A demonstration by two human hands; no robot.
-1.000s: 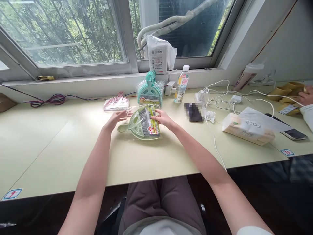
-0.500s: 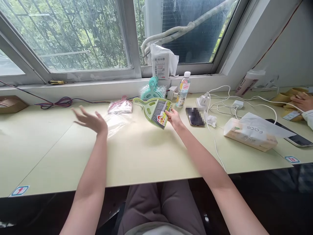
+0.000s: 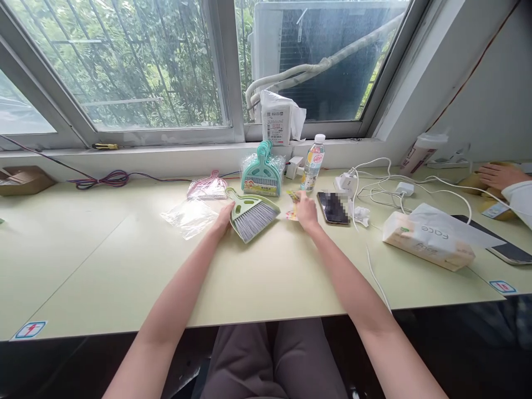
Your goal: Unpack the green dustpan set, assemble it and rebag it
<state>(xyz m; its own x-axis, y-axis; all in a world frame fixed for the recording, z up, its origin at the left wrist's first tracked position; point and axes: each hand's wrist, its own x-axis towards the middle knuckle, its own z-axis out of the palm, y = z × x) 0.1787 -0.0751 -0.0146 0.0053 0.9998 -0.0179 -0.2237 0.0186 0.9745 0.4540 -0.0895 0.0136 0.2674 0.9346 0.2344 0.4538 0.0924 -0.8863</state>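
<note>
My left hand [image 3: 224, 218] is closed on the left edge of a light green dustpan [image 3: 235, 200]. A matching brush with grey bristles [image 3: 254, 219] is nested in it, bristles towards me. To the right, my right hand [image 3: 306, 211] is closed on a colourful printed label [image 3: 292, 206], apart from the dustpan. Behind them stand several teal dustpan and brush sets [image 3: 261, 172] in clear wrap. Pink dustpan sets [image 3: 209, 187] lie at the back left, and a crumpled clear plastic bag [image 3: 189, 218] is spread before them.
Right of my hand are a drink bottle [image 3: 312, 163], a phone [image 3: 333, 208], white charger cables [image 3: 376, 180] and a tissue pack [image 3: 428, 238]. Another person's hand [image 3: 499, 174] rests at the far right. A cable coil [image 3: 114, 178] and a cardboard box [image 3: 27, 182] are at the back left.
My left hand has come in from the left and taken hold of the dustpan. The label has come off the brush and is in my right hand, which let go of the dustpan.
</note>
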